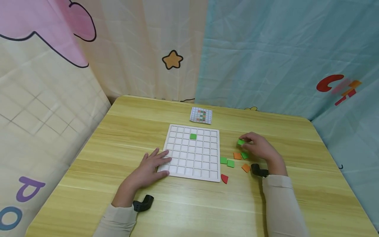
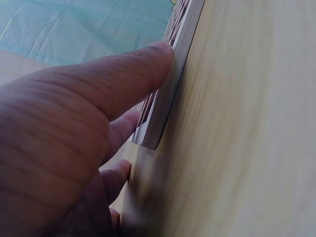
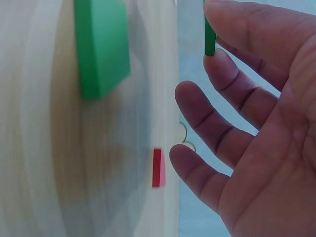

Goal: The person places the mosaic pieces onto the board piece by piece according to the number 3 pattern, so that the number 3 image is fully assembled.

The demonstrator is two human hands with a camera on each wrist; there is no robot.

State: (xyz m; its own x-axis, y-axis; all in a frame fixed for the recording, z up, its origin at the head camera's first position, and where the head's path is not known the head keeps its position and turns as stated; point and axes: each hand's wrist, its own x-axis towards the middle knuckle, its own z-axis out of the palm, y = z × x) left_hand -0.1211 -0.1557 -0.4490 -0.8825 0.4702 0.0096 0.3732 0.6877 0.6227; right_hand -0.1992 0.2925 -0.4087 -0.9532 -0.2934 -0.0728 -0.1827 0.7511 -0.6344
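A white grid board (image 1: 204,178) lies on the table with one green square tile (image 1: 193,136) in an upper cell. My left hand (image 1: 151,167) rests at the board's near left corner, fingers spread. Its thumb (image 2: 143,66) presses on the board's edge in the left wrist view. To the right of the board, my right hand (image 1: 260,147) pinches a green tile (image 1: 240,142) between thumb and fingertips, raised off the table. That tile (image 3: 210,42) appears edge-on in the right wrist view, where the other fingers are loosely bent.
Loose green tiles (image 1: 230,163), orange tiles (image 1: 237,156) and a red rounded piece (image 1: 224,178) lie right of the board. Behind the board is a small pattern card (image 1: 201,115) with a coloured grid. Curtains (image 1: 254,59) hang beyond the table's far edge.
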